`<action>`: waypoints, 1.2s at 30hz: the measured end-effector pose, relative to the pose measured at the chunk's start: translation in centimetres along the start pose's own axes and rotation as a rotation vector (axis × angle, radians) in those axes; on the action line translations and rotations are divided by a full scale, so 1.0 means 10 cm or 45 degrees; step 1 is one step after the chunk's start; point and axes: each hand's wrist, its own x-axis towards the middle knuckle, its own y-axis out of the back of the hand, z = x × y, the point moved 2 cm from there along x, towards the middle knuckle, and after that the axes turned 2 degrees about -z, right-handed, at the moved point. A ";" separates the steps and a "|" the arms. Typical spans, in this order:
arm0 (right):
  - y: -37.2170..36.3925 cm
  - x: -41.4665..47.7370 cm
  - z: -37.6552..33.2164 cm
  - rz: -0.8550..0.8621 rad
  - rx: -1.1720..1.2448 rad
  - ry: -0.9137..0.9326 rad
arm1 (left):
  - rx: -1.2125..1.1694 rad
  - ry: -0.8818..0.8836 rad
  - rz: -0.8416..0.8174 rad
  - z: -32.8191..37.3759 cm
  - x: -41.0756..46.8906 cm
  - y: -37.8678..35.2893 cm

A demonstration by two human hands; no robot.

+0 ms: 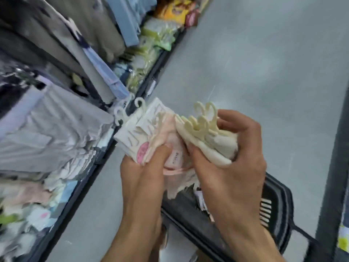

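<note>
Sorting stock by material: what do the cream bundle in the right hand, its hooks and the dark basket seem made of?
Cream bundle: probably soft matte knit; it folds and bulges in the right hand. Hooks: smooth moulded plastic, by their thin rigid curves. Basket: likely hard dark plastic, with a slotted wall.

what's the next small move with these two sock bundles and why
Probably ease the right hand away to part its cream sock bundle on cream plastic hooks from the white-and-pink bundle with the round pink sticker that the left hand grips: the two touch above the dark plastic basket.
</note>
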 end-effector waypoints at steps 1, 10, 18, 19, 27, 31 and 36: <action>0.07 0.08 -0.34 -0.034 0.137 -0.027 | -0.018 -0.038 0.057 0.34 -0.09 0.12; 0.47 0.33 -3.60 -0.957 1.028 -0.117 | 0.000 -0.386 0.421 3.07 -1.09 1.66; 0.21 -1.01 -5.92 -1.783 1.156 0.143 | 0.054 -0.648 0.311 4.61 -2.64 3.21; 0.13 -1.19 -5.97 -1.743 1.036 0.168 | 0.083 -0.655 0.252 4.65 -2.81 3.27; -0.53 -2.99 -5.62 -1.540 0.738 0.081 | -0.866 0.009 -0.006 3.68 -3.94 4.37; -0.68 -3.48 -5.49 -1.525 0.613 0.062 | -1.246 0.166 -0.023 3.31 -4.20 4.51; -0.78 -3.61 -5.59 -1.557 0.617 0.089 | -1.220 0.015 -0.104 3.41 -4.23 4.59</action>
